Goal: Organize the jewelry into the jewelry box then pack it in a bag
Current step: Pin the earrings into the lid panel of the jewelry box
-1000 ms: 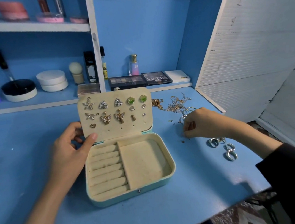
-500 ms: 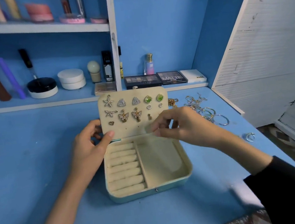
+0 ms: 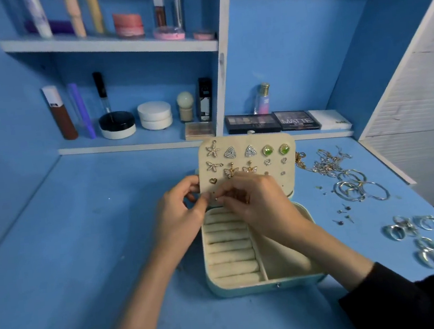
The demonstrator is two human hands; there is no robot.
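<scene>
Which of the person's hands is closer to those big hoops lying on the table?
The right hand. It pinches a small stud at the box lid, with the hoops on the table to its right. The left hand grips the lid's left edge, farther from them.

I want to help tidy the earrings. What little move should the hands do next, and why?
Probably push the tiny stud into a free hole low on the lid. The right hand pinches it at the lid's bottom row, and the left hand grips the lid's edge, steadying it.
</scene>
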